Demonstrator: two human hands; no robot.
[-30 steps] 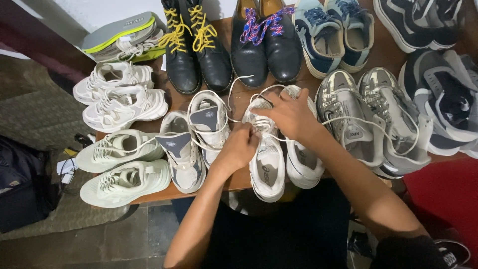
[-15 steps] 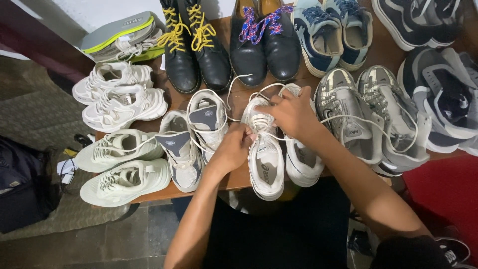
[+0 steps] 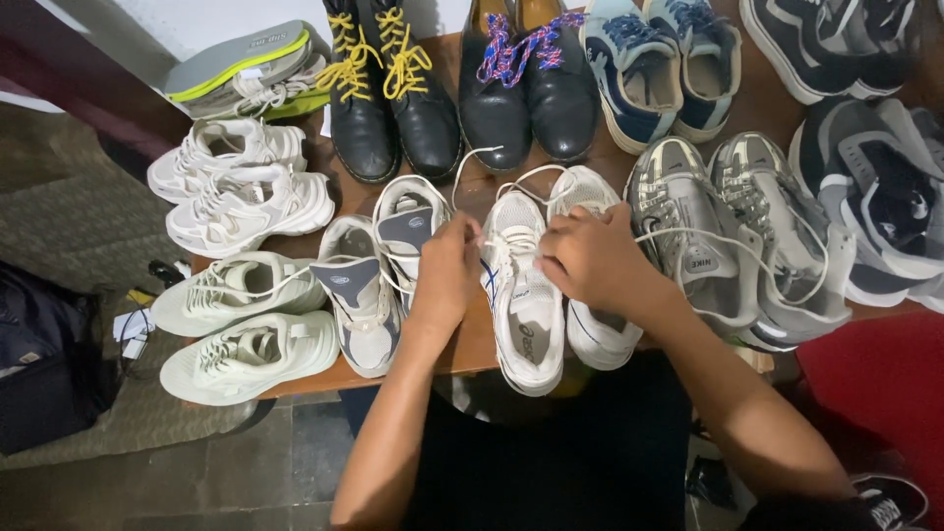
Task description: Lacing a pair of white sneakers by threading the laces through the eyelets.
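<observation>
A white sneaker [image 3: 526,315] lies toe toward me at the front edge of the brown table [image 3: 472,344]. My left hand [image 3: 447,261] pinches its white lace [image 3: 470,162] at the left side of the eyelets. My right hand [image 3: 590,258] grips the lace on the right side and rests over the matching second white sneaker [image 3: 595,334]. Loops of lace run up toward the black shoes.
Pairs crowd the table: grey-white sneakers [image 3: 374,285], pale green sneakers [image 3: 241,320], white sneakers [image 3: 236,187], black boots with yellow laces [image 3: 388,98], black dress shoes [image 3: 521,88], blue sneakers [image 3: 654,69], silver sneakers [image 3: 733,231]. A dark bag [image 3: 44,364] sits on the floor at the left.
My hands have shifted slightly on the white sneaker's lace, the left one drawing leftward. The view has tilted down a little.
</observation>
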